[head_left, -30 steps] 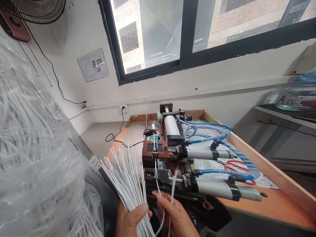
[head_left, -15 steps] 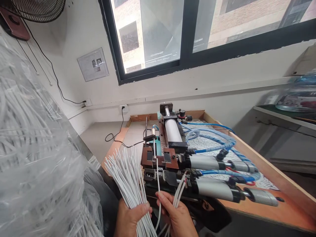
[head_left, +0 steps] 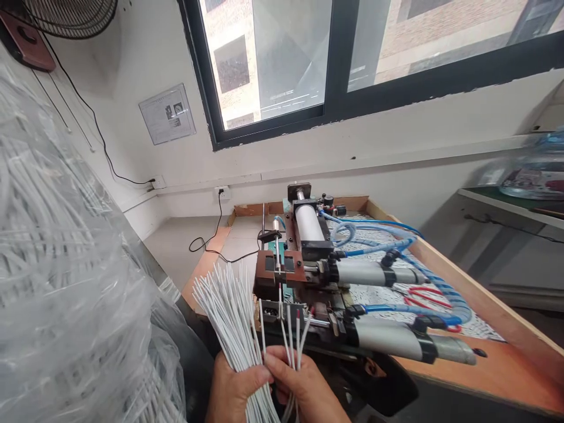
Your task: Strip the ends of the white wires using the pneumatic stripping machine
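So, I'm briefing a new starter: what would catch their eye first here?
Probably the bundle of white cables fanning up from the left hand, with a few in the right hand. Then silver pneumatic cylinders with blue hoses ahead to the right, and plastic-wrapped cables far left.

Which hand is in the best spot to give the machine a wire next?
Probably the right hand: it's nearer the machine and holds just a few wires, while the left hand grips the thick bundle.
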Tool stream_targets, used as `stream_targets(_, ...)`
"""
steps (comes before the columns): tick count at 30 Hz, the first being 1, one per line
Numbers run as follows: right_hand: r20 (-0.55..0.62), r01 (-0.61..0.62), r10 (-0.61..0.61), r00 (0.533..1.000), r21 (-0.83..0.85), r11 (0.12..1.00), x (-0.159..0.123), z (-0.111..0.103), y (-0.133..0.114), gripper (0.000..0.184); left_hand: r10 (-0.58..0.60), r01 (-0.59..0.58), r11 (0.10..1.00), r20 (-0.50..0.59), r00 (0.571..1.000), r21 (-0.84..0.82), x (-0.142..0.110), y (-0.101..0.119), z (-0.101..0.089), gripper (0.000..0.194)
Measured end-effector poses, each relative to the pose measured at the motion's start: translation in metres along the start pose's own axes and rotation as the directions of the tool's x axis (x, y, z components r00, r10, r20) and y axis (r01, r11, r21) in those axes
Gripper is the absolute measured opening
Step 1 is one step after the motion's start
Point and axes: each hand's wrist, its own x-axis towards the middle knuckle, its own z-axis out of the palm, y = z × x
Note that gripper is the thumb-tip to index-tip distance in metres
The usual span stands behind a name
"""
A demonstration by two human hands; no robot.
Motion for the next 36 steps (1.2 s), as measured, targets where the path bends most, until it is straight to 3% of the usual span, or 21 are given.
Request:
stream_targets(9,-0.259,0.139,-0.11,0.96,0.099,0.985,0.005,-0.006,-0.004,0.031,-0.099,0.091,0.995,-0.205,0.974,-0.048,0.003,0.0,-0.002,0.031)
stream_targets(13,-0.234,0.083,-0.029,0.972,0.222,0.972,0.007,-0.002,-0.011,0.026,-0.097,0.088,0.995,-0.204,0.974,-0.056,0.005,0.003,0.0,0.036)
stream_targets(17,-0.192,0.04,0.023,0.981,0.321,0.946,0.01,0.001,-0.013,0.024,-0.043,0.037,0.998,-0.136,0.99,-0.045,0.006,0.003,0.001,0.033)
stream_targets(23,-0.046,-0.014,0.025,0.999,0.217,0.976,0.002,0.011,-0.014,0.027,-0.02,0.026,0.998,-0.098,0.995,0.059,0.006,0.0,-0.001,0.024)
stream_targets(27,-0.082,0.056,-0.045,0.996,0.137,0.989,0.001,0.006,-0.003,0.028,-0.001,0.001,0.994,-0.005,1.0,0.111,0.006,-0.004,-0.005,0.022)
stream_targets(29,-0.1,0.085,-0.075,0.992,0.107,0.991,0.002,-0.001,0.004,0.03,-0.008,0.012,0.996,-0.041,0.999,0.089,0.005,-0.005,-0.006,0.024)
stream_targets(32,-0.136,0.087,-0.08,0.987,0.043,0.995,0.0,-0.01,0.009,0.032,-0.064,0.072,0.997,-0.177,0.982,0.041,0.003,-0.004,-0.006,0.03)
stream_targets(36,-0.126,0.036,-0.032,0.991,0.026,0.999,-0.005,-0.011,0.0,0.034,-0.101,0.098,0.995,-0.255,0.962,-0.025,0.0,0.001,0.0,0.036)
